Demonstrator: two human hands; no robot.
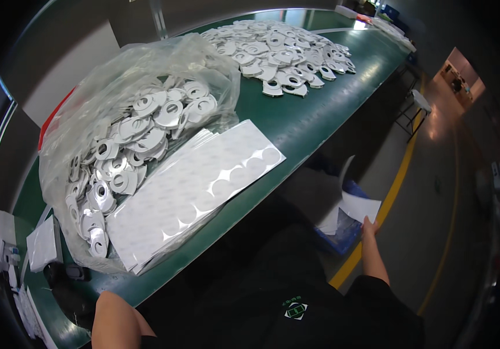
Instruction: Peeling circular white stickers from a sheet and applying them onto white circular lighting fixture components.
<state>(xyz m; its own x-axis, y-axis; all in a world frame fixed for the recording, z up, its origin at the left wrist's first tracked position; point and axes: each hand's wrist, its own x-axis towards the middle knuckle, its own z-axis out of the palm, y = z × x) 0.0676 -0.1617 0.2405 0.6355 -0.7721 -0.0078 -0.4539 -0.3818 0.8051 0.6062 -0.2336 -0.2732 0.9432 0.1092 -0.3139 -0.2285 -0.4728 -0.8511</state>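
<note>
My right hand (370, 225) is low at the right, beyond the table's front edge, with its fingers closed on the edge of a white sheet (361, 206). The sheet hangs over a blue bin (341, 243) on the floor, where other pale sheets show. At the lower left my bent left arm (116, 317) is by the table edge; its hand is not visible. Nearer the middle lies a stack of white sticker sheets (192, 198), with round cut-outs along one edge of the top sheet. Behind it, a clear plastic bag (128, 70) lies open with many white ring-shaped parts (145, 139) in it.
A large heap of similar white parts (285, 52) covers the far part of the green table (314, 116). A black item (67, 294) and a small plastic-wrapped packet (45, 243) lie at the near left. A stool (420, 102) stands right, by a yellow floor line (398, 180).
</note>
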